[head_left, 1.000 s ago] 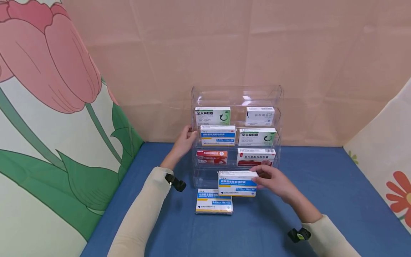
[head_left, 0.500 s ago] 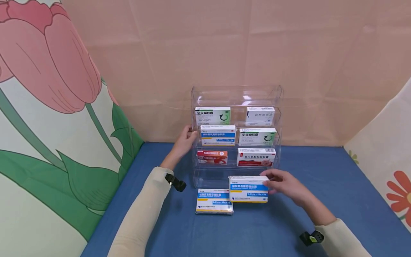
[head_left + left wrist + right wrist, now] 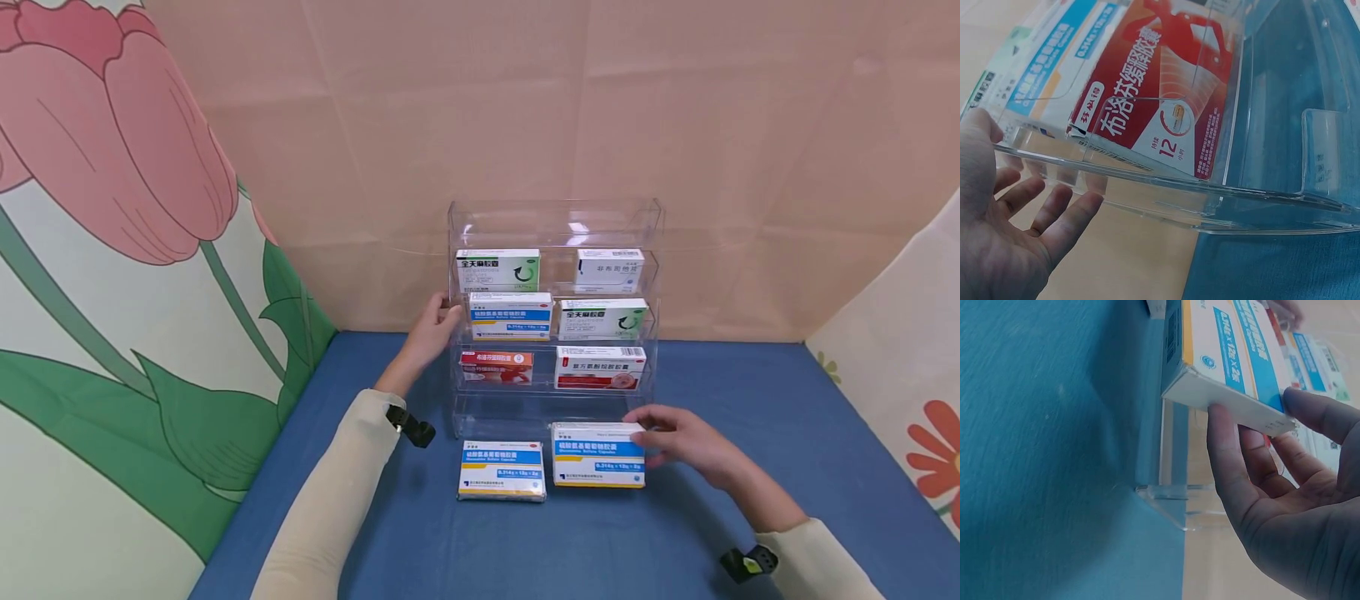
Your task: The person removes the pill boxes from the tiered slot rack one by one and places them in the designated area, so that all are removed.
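Note:
A clear plastic display rack (image 3: 555, 408) stands on the blue table, with medicine boxes on three of its tiers. My left hand (image 3: 433, 332) holds the rack's left side wall, the thumb at its edge and the fingers (image 3: 1057, 212) against the outside. In front of the rack's lower right, my right hand (image 3: 686, 442) grips a white, blue and yellow medicine box (image 3: 598, 455) by its right end, thumb on the front edge. The box is tilted up, its printed face toward the head camera. A matching medicine box (image 3: 501, 472) lies flat just left of it.
On the rack sit green-and-white boxes (image 3: 498, 271), a small white box (image 3: 609, 271), a blue-and-white box (image 3: 511, 317), a red box (image 3: 497, 367) and a red-and-white box (image 3: 600, 368). A pinkish cloth backdrop (image 3: 562, 125) hangs behind the table (image 3: 720, 400).
My right hand has moved right and toward the front with its medicine box, away from above the box lying on the table. The left hand has stayed on the rack.

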Action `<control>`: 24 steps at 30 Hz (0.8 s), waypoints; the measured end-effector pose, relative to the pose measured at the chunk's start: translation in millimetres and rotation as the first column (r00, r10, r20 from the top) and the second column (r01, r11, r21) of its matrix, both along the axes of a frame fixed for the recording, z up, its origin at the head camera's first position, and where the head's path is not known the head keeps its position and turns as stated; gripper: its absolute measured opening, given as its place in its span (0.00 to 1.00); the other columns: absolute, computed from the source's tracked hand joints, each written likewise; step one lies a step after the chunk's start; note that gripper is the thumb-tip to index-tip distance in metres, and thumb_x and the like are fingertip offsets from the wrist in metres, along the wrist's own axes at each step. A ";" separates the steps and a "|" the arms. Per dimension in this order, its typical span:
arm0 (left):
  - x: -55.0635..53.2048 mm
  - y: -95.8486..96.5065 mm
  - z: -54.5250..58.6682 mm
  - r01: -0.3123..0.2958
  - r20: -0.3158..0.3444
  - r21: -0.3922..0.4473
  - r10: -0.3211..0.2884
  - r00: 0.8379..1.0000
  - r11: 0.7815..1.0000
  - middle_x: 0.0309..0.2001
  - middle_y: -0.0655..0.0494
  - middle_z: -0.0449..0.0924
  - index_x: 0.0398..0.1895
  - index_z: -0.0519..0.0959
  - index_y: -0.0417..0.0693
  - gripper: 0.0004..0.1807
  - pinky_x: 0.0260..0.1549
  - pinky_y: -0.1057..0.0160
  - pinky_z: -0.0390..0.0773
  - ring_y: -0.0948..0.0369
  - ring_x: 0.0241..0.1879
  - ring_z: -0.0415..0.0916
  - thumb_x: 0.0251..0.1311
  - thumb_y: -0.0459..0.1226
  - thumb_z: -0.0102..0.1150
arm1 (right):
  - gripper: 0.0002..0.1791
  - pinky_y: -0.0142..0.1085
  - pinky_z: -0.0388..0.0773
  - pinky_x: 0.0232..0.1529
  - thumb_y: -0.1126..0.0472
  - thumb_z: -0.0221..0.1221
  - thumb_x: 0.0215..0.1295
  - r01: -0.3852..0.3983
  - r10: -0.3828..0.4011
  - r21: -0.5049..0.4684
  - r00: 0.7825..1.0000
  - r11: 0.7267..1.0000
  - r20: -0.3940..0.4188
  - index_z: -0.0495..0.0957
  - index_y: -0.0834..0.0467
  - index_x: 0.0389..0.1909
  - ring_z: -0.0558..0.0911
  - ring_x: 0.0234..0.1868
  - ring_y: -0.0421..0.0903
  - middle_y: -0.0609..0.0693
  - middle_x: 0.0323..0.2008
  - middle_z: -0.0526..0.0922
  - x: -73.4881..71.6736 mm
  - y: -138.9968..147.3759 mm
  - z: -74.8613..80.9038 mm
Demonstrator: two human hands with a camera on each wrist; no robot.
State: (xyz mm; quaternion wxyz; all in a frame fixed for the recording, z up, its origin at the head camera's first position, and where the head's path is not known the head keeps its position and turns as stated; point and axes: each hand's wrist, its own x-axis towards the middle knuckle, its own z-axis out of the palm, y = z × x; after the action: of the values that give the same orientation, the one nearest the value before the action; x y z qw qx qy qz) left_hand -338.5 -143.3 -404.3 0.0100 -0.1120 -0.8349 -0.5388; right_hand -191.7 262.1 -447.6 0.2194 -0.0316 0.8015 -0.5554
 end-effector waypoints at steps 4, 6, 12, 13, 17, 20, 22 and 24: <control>0.8 0.3 0.2 -0.003 -0.001 -0.003 0.003 1.000 1.000 0.62 0.43 0.69 0.69 0.63 0.48 0.25 0.47 0.49 0.79 0.47 0.53 0.73 0.76 0.49 0.48 | 0.28 0.49 0.84 0.47 0.53 0.63 0.70 -0.031 0.031 -0.013 0.999 0.999 0.015 0.72 0.65 0.64 0.82 0.48 0.52 0.59 0.55 0.80 -1.1 6.0 -2.7; 1.0 0.8 0.5 -0.003 -0.004 0.000 0.003 1.000 1.000 0.61 0.43 0.69 0.69 0.63 0.48 0.25 0.47 0.49 0.79 0.47 0.53 0.73 0.76 0.48 0.48 | 0.28 0.49 0.84 0.47 0.53 0.62 0.70 -0.050 0.050 -0.018 0.999 0.999 0.017 0.72 0.65 0.64 0.82 0.48 0.53 0.60 0.55 0.79 -1.1 8.6 -3.6; -0.5 1.2 1.1 -0.007 -0.021 -0.003 0.006 1.000 1.000 0.61 0.42 0.69 0.69 0.64 0.46 0.24 0.44 0.51 0.78 0.47 0.51 0.73 0.76 0.46 0.48 | 0.26 0.51 0.83 0.48 0.54 0.61 0.71 -0.096 0.097 -0.032 0.994 0.995 0.042 0.72 0.65 0.63 0.81 0.48 0.53 0.58 0.53 0.80 0.0 14.1 -7.6; -0.8 1.2 0.9 -0.008 -0.022 -0.004 0.007 1.000 1.000 0.61 0.42 0.69 0.69 0.64 0.46 0.24 0.43 0.52 0.78 0.47 0.51 0.73 0.76 0.46 0.48 | 0.26 0.52 0.83 0.48 0.54 0.61 0.71 -0.104 0.105 -0.036 0.993 0.994 0.046 0.72 0.65 0.63 0.81 0.48 0.53 0.58 0.53 0.80 0.2 14.6 -8.5; -1.1 1.3 0.3 -0.009 -0.023 -0.011 0.009 1.000 1.000 0.61 0.42 0.69 0.69 0.63 0.46 0.25 0.43 0.52 0.78 0.46 0.51 0.73 0.76 0.46 0.48 | 0.26 0.52 0.83 0.48 0.54 0.61 0.71 -0.113 0.116 -0.047 0.991 0.992 0.064 0.73 0.65 0.63 0.81 0.48 0.53 0.58 0.53 0.81 0.6 15.1 -13.2; -0.6 1.1 0.3 -0.008 -0.021 -0.013 0.008 1.000 1.000 0.61 0.42 0.69 0.70 0.63 0.46 0.25 0.45 0.51 0.79 0.47 0.51 0.73 0.76 0.47 0.48 | 0.27 0.51 0.83 0.48 0.54 0.61 0.71 -0.107 0.110 -0.048 0.991 0.993 0.078 0.73 0.65 0.63 0.81 0.48 0.52 0.57 0.52 0.80 1.2 14.7 -17.2; -0.3 1.2 0.3 -0.008 -0.022 -0.007 0.008 1.000 1.000 0.61 0.43 0.69 0.69 0.63 0.47 0.24 0.45 0.51 0.79 0.47 0.51 0.73 0.76 0.46 0.48 | 0.27 0.51 0.83 0.48 0.53 0.62 0.71 -0.100 0.104 -0.047 0.991 0.994 0.087 0.72 0.65 0.63 0.82 0.48 0.52 0.57 0.52 0.80 1.4 14.6 -20.1; -0.1 1.4 0.3 -0.007 -0.022 -0.001 0.007 1.000 1.000 0.61 0.43 0.69 0.69 0.63 0.47 0.24 0.44 0.51 0.79 0.47 0.51 0.73 0.76 0.46 0.48 | 0.28 0.51 0.84 0.48 0.53 0.62 0.71 -0.088 0.092 -0.042 0.991 0.995 0.096 0.72 0.66 0.64 0.82 0.48 0.52 0.57 0.52 0.81 1.7 14.7 -23.3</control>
State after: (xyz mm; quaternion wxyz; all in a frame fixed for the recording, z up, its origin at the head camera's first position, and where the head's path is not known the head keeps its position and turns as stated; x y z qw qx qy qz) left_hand -338.6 -141.9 -404.0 0.0210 -0.1149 -0.8354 -0.5371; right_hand -190.0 276.8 -470.9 0.2826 -0.0445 0.7769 -0.5609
